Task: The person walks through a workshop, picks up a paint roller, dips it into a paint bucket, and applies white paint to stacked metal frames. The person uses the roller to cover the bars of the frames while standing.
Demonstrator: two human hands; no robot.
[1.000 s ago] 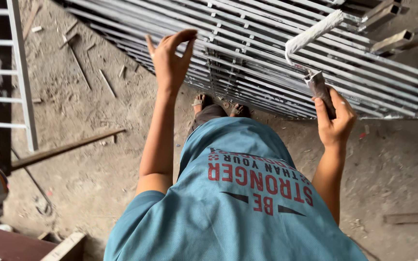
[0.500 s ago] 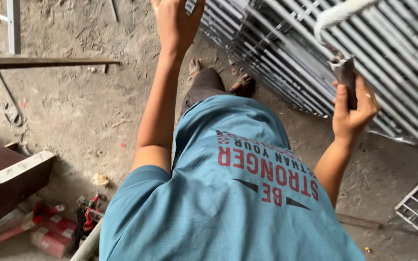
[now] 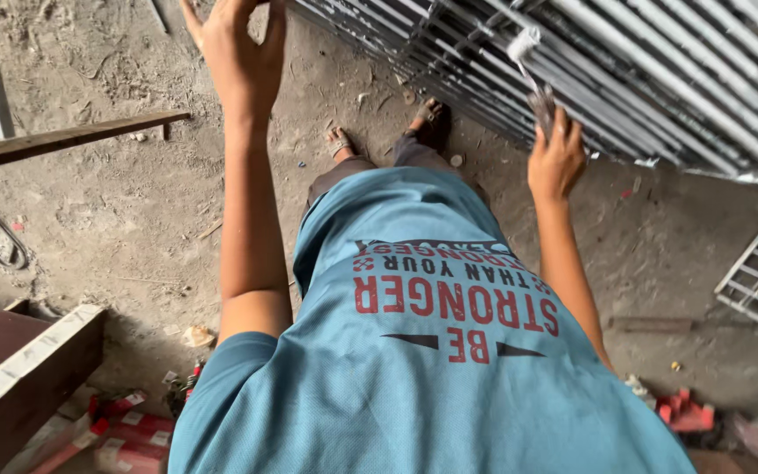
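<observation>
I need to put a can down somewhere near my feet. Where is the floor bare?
Bare dirt floor lies between the wooden plank and your left arm. Crowded: metal grilles by the right hand, red boxes lower left.

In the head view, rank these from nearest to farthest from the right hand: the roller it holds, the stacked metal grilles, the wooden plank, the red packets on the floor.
1. Roller: held in the right hand.
2. Metal grilles: just above and right of it.
3. Wooden plank: far left, across the floor.
4. Red packets: bottom left corner. Plank and packets are close to call.
</observation>
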